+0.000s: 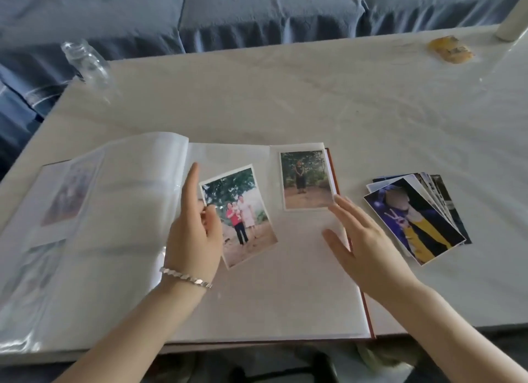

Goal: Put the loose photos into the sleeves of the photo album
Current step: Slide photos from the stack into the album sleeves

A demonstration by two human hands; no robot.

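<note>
L hand (194,231) pinches photo (243,217) edge nearest its thumb, prob. to slot it in; R hand (363,239), spread, pins album page (285,297) beneath it.

Far table: you have bare table (285,97) beyond the album (285,297), between the glass jar (85,59) at the far left corner and the yellow packet (450,49) and white post (511,25) far right.
Right of album: the fanned photo stack (414,219) sits near the cover.
Right page: your left hand (194,231) pinches the tilted photo (243,219) beside the sleeved photo (307,179); your right hand (368,245) spreads over the outer edge; the near half is bare.
Left side: the raised clear pages (143,182) arch up by the spine.
</note>
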